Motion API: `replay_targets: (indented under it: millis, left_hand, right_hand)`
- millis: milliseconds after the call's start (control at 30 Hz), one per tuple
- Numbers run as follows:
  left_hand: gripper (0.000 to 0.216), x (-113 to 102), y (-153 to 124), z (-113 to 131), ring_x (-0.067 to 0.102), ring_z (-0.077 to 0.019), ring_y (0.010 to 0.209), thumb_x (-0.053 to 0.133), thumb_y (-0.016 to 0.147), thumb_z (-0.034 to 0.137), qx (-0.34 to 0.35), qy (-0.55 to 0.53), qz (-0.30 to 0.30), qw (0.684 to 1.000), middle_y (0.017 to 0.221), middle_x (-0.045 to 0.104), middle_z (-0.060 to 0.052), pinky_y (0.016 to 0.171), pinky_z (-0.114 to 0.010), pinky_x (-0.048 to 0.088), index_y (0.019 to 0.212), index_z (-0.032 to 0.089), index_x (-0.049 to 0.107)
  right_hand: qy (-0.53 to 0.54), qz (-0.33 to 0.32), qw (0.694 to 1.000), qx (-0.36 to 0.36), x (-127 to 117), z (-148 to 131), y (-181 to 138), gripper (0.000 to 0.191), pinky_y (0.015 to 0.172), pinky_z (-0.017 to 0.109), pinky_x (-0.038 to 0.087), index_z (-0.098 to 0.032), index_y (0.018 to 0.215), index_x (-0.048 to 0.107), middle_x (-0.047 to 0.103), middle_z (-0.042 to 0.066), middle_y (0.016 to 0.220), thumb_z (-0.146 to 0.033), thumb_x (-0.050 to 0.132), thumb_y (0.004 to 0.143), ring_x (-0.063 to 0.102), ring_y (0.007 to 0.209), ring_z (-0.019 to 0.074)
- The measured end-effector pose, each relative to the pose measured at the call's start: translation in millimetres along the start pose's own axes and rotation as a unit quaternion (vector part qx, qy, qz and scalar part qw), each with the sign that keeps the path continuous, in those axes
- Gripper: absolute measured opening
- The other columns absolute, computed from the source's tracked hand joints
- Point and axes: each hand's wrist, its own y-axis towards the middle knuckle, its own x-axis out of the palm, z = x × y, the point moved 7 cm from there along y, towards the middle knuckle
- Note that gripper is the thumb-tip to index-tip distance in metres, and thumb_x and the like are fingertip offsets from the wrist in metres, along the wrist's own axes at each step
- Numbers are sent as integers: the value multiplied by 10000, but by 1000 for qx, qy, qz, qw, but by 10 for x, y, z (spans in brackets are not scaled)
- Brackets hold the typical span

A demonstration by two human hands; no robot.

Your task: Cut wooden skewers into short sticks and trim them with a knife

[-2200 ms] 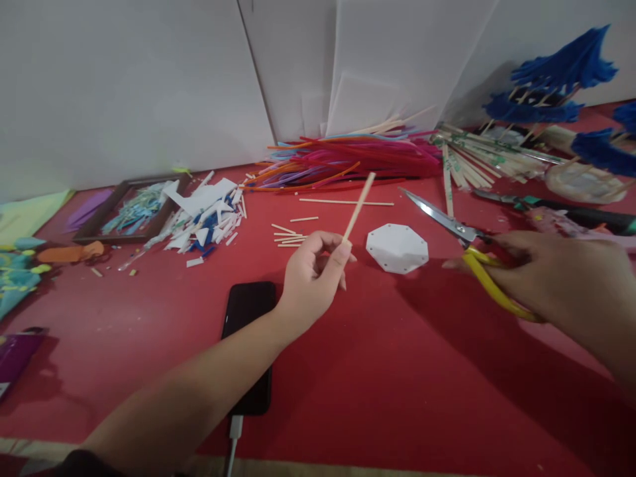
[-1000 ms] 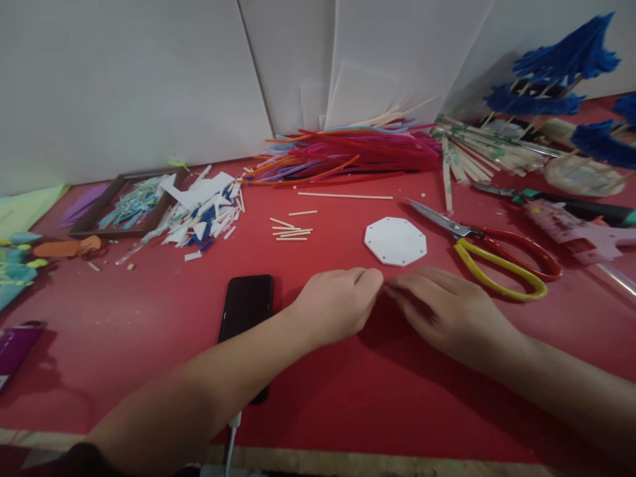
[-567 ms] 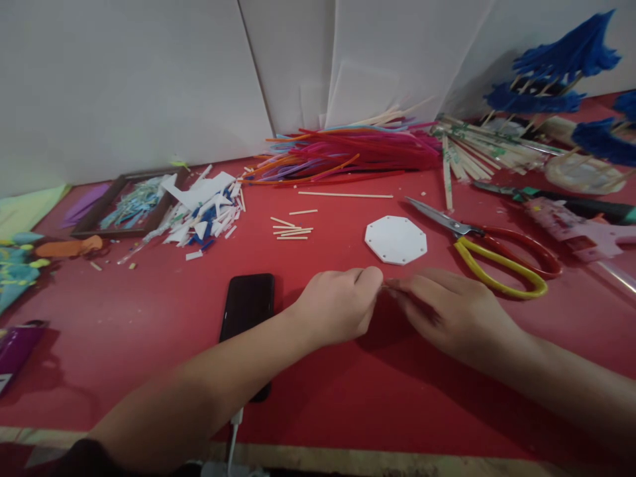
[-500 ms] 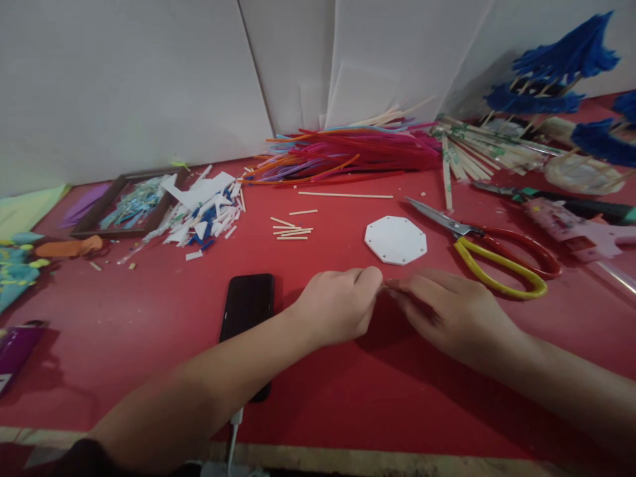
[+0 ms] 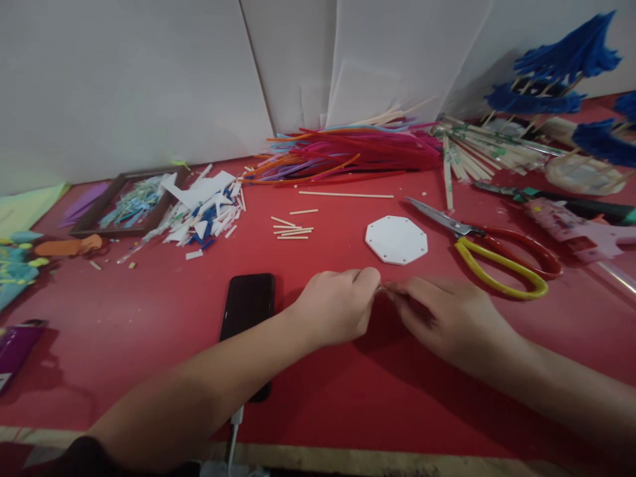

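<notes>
My left hand (image 5: 338, 306) and my right hand (image 5: 447, 318) rest on the red table (image 5: 348, 397), fingertips meeting just below a white octagonal card (image 5: 396, 239) with small holes near its corners. Both hands are closed in a pinch around a thin pale wooden stick (image 5: 383, 288), of which only a sliver shows between the fingertips. Scissors (image 5: 489, 248) with one yellow and one red handle lie on the table to the right of the card, blades pointing left.
A black phone (image 5: 247, 311) with a cable lies left of my left wrist. Short cut sticks (image 5: 291, 230), a long stick (image 5: 345, 195), coloured strips (image 5: 348, 156), paper scraps (image 5: 203, 212), wrapped chopsticks (image 5: 477, 156), a pink glue gun (image 5: 576, 228) and blue fringed pieces (image 5: 556, 73) lie about.
Earlier my left hand held the stick upright while my right hand gripped the scissors. The scissors now lie on the table and both hands pinch the stick low near the table.
</notes>
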Motion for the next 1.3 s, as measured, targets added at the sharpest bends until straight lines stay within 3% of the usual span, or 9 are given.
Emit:
replay_targets:
  millis: [167, 300, 400, 500, 667, 767, 967, 1167, 1300]
  left_hand:
    - [146, -27, -3, -11, 721, -263, 701, 411, 973, 202, -19, -18, 37, 999, 837, 740, -108, 559, -326, 514, 978, 166, 553]
    - [160, -158, -33, -203, 723, -216, 779, 421, 1015, 269, -39, -124, 137, 982, 905, 750, -69, 627, -289, 500, 948, 191, 544]
    - [145, -219, -44, -288, 714, -168, 828, 457, 1019, 287, 1, -272, 196, 942, 901, 738, -37, 726, -270, 526, 938, 202, 542]
    - [109, -201, -14, -317, 717, -148, 871, 492, 1008, 270, 38, -405, 211, 889, 907, 737, -45, 809, -271, 550, 939, 196, 533]
    - [95, -141, 46, -347, 715, -167, 981, 595, 953, 250, 44, -489, 202, 847, 1051, 745, -98, 887, -310, 562, 898, 182, 558]
    - [97, -178, 44, -346, 695, -156, 923, 651, 917, 251, 60, -476, 216, 851, 973, 726, -76, 856, -293, 563, 870, 174, 616]
    - [87, -202, 21, -324, 659, -123, 772, 688, 894, 228, 60, -429, 215, 875, 856, 703, -34, 742, -245, 551, 831, 172, 666]
    - [110, -223, -21, -282, 630, -112, 738, 691, 897, 212, 96, -360, 250, 894, 794, 682, -17, 680, -211, 506, 796, 170, 675]
    - [122, -192, -5, -269, 630, -113, 724, 690, 900, 219, 86, -321, 229, 915, 776, 691, -13, 659, -208, 488, 787, 175, 681]
  right_hand:
    - [9, -33, 997, 72, 72, 205, 0, 191, 460, 249, 412, -220, 757, 605, 679, 8, 614, -186, 499, 912, 603, 488, 144]
    - [23, 4, 997, 78, 1, 272, 47, 172, 557, 264, 496, -215, 919, 671, 767, 39, 790, -199, 501, 945, 709, 652, 170]
    - [44, 37, 997, 60, -69, 247, 73, 158, 651, 278, 546, -214, 987, 669, 777, 53, 886, -201, 513, 963, 730, 767, 174]
    - [56, 60, 995, 57, -119, 236, 77, 143, 689, 303, 568, -229, 1009, 672, 770, 53, 909, -200, 543, 957, 725, 796, 179]
    - [80, 72, 993, 57, -147, 224, 82, 139, 693, 330, 580, -251, 977, 676, 763, 44, 868, -198, 552, 942, 719, 767, 187]
    - [98, 74, 991, 54, -155, 185, 80, 137, 656, 288, 567, -239, 963, 658, 754, 41, 839, -185, 534, 946, 707, 735, 165]
    - [85, 58, 993, 50, -121, 95, 36, 101, 392, 207, 411, -227, 937, 656, 748, 7, 752, -262, 564, 953, 542, 428, 75]
    - [39, 92, 995, 7, -126, 94, 27, 125, 529, 202, 524, -204, 984, 675, 788, 39, 819, -191, 557, 947, 700, 592, 121]
    - [22, 77, 996, -35, -102, 66, 35, 161, 563, 226, 532, -236, 926, 683, 774, 6, 755, -171, 536, 939, 701, 598, 131]
